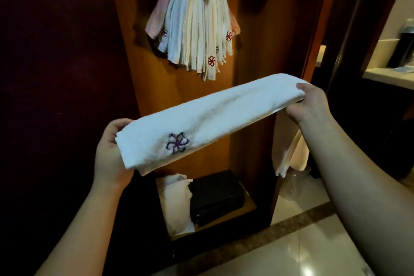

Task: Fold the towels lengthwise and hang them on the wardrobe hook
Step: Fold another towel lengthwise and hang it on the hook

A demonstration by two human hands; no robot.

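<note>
Both forearms outstretched, left hand [112, 152] low, right hand [311, 103] higher, fingers of each curled in a grip.

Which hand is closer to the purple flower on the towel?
Left. The left hand holds the towel end beside the purple flower; the right hand holds the far end.

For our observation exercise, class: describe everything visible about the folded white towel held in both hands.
The folded white terry towel forms a long narrow band, stretched nearly flat and slanting up to the right. A purple embroidered flower sits near its left end. The left hand grips one end, the right hand pinches the other. It is below the hung towels.
</note>
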